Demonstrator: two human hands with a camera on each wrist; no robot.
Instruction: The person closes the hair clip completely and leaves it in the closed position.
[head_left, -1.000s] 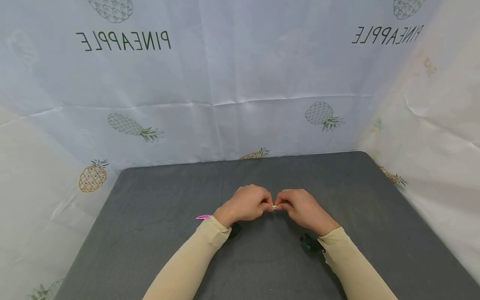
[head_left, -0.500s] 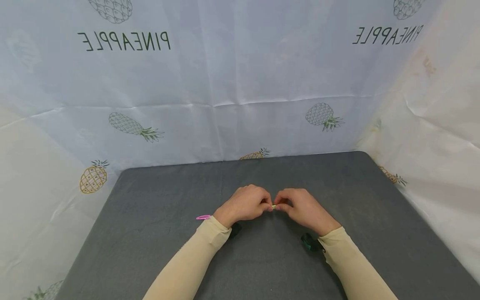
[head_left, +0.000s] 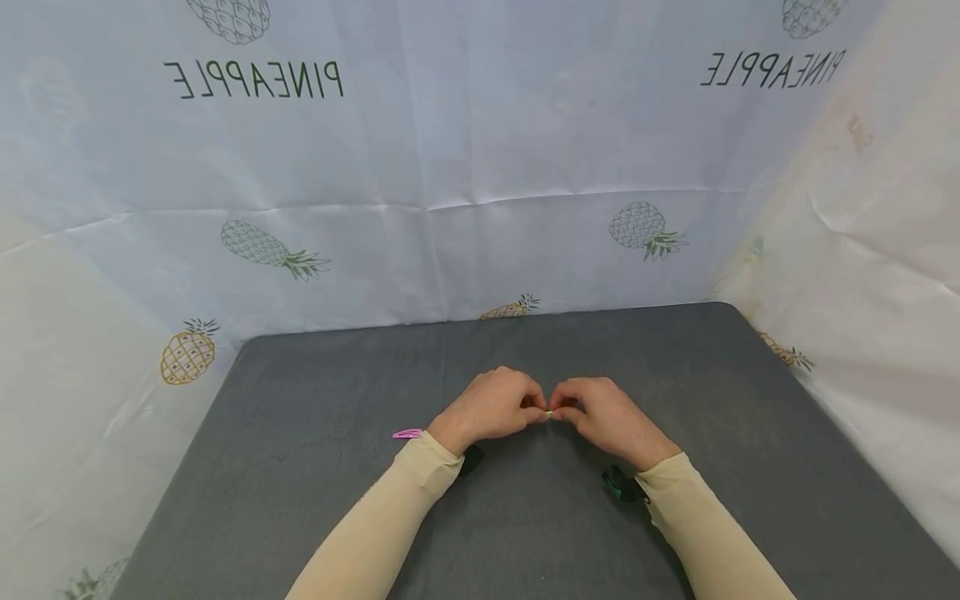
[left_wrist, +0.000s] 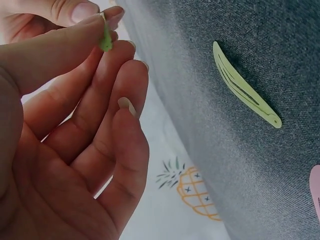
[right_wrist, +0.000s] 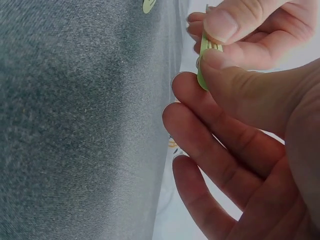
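A small green snap hair clip [right_wrist: 204, 55] is pinched from both ends above the table. My left hand [head_left: 493, 406] holds one end between thumb and forefinger. The thumb and forefinger of my right hand [head_left: 606, 418] grip the other. In the left wrist view only a narrow green piece of this hair clip [left_wrist: 105, 41] shows past the fingers. The other left fingers are loosely bent and hold nothing. A second light green hair clip [left_wrist: 246, 90] lies on the table beside the left hand; the hand covers it in the head view.
A pink hair clip [head_left: 407, 433] lies on the dark grey table [head_left: 322, 500], left of the left wrist. Behind the table hangs a white curtain [head_left: 465, 150] with pineapple prints. Dark wrist cameras sit under both cuffs, the right camera [head_left: 621, 483] nearly touching the table.
Both hands stay in almost the same place, fingertips shifting slightly around the green hair clip. Less of the clip shows between them than a second ago.
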